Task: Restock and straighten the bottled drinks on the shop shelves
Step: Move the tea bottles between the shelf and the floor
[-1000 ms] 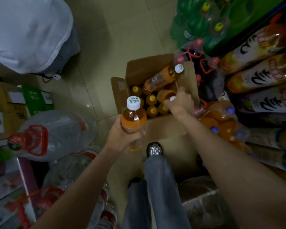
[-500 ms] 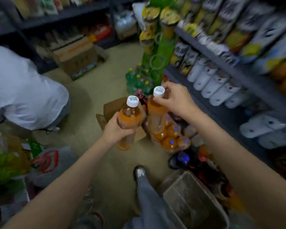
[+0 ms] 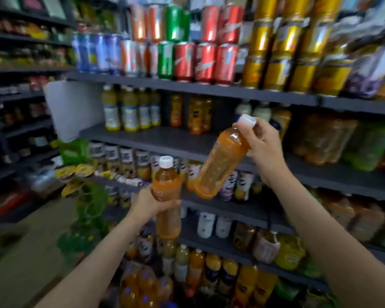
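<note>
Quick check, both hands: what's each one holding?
Left hand: grips upright orange drink bottle at its middle.
Right hand: holds tilted orange drink bottle by its neck.

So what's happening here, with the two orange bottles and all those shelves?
A person is stocking a shop's drink shelves. The left hand grips one orange bottle upright around its middle. The right hand holds a second orange bottle by its white cap end, tilted, in front of the middle shelf, which has bare space in front of a few similar bottles. Neither bottle is on a shelf yet.
</note>
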